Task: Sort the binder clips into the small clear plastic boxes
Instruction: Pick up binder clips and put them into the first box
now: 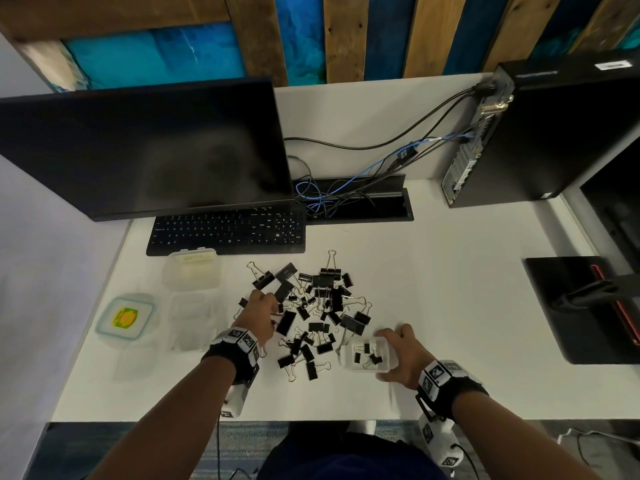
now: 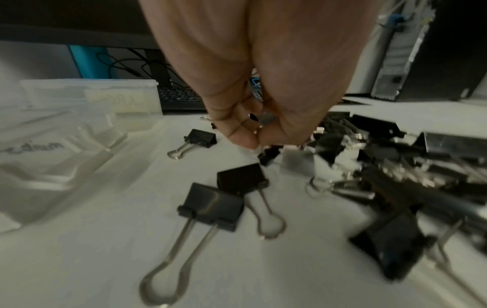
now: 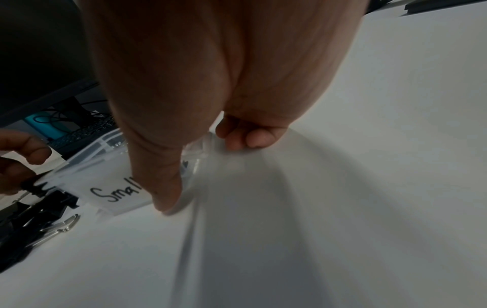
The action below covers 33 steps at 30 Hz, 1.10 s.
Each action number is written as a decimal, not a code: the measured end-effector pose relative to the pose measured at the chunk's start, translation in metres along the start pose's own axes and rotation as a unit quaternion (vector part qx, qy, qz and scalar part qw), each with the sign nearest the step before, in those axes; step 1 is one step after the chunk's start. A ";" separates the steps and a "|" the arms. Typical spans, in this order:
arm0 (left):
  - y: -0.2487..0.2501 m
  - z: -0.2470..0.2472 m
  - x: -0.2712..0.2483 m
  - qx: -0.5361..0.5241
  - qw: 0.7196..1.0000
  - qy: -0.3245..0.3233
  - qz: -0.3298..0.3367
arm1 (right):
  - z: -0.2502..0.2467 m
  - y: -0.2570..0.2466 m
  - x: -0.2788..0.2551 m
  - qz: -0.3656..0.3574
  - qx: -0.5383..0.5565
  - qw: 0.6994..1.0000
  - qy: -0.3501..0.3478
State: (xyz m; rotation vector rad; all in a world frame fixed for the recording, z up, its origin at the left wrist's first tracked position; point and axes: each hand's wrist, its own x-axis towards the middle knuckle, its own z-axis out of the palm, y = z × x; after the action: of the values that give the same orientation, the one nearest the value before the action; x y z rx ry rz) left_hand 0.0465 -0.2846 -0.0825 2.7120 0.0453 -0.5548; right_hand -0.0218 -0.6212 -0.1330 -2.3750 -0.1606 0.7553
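right hand (image 1: 401, 355) grips clear box (image 1: 369, 355) — few small clips (image 1: 367, 355) inside.

A dark monitor (image 1: 145, 147) stands behind a black keyboard (image 1: 228, 230), a computer tower (image 1: 540, 133) at right

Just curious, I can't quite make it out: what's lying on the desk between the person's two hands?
In the head view, black binder clips of mixed sizes lie scattered between the left hand and the right hand, which holds a clear box.
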 end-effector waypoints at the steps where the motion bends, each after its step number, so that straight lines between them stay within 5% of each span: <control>1: 0.000 -0.001 0.000 -0.011 1.000 0.010 0.002 | 0.000 0.000 0.000 -0.001 0.001 1.000 0.001; 11: 0.018 -0.018 -0.007 -0.024 0.998 0.020 0.054 | 0.001 0.000 0.001 -0.001 -0.011 1.000 -0.004; 18: 0.089 0.012 -0.027 -0.149 0.972 -0.084 0.162 | -0.001 -0.002 0.000 0.013 -0.013 1.000 -0.012; 24: 0.107 0.043 -0.023 -0.212 0.960 -0.110 0.143 | 0.000 -0.003 0.000 0.016 -0.014 1.000 0.002; 33: 0.046 0.018 -0.012 -0.083 0.994 -0.005 0.065 | 0.001 0.000 0.000 0.004 -0.010 1.000 0.010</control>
State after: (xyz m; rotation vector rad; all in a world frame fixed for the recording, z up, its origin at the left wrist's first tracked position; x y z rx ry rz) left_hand 0.0330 -0.3333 -0.0774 2.5280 -0.0840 -0.5032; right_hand -0.0224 -0.6206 -0.1335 -2.4033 -0.1512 0.7363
